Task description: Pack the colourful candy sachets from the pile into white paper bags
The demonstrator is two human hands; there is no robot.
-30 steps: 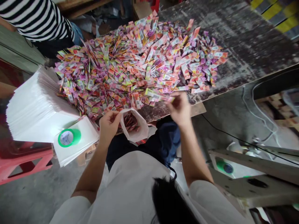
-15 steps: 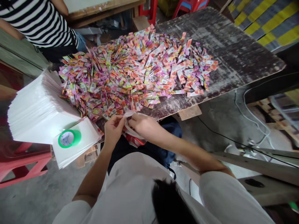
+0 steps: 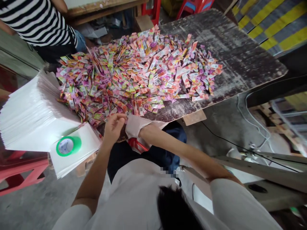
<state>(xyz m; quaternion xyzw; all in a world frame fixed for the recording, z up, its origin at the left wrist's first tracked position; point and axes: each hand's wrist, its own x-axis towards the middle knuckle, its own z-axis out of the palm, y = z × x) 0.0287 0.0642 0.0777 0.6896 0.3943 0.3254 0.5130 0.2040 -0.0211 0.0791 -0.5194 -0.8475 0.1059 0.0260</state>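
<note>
A thin whitish plastic bag (image 3: 136, 125) with red print at its bottom hangs at the table's near edge, in front of my lap. My right hand (image 3: 146, 131) reaches inside it up to the wrist, so its fingers are hidden. At the bag's left rim, my left hand (image 3: 114, 127) has thumb and forefinger closed together, seemingly on the edge of the plastic. Just beyond both hands spreads a big heap of small pink, orange, purple and green candy-like sachets (image 3: 134, 73).
A dark worn table (image 3: 230, 54) carries the heap. At left stand a stack of white paper bags or sheets (image 3: 35, 118) and a green tape roll (image 3: 66, 146). Red stools (image 3: 24, 174) are below. A person in a striped shirt (image 3: 45, 22) stands across the table.
My right hand has slid into the plastic bag, which now covers its fingers and is spread wider. My left hand has shifted slightly left at the bag's rim.
</note>
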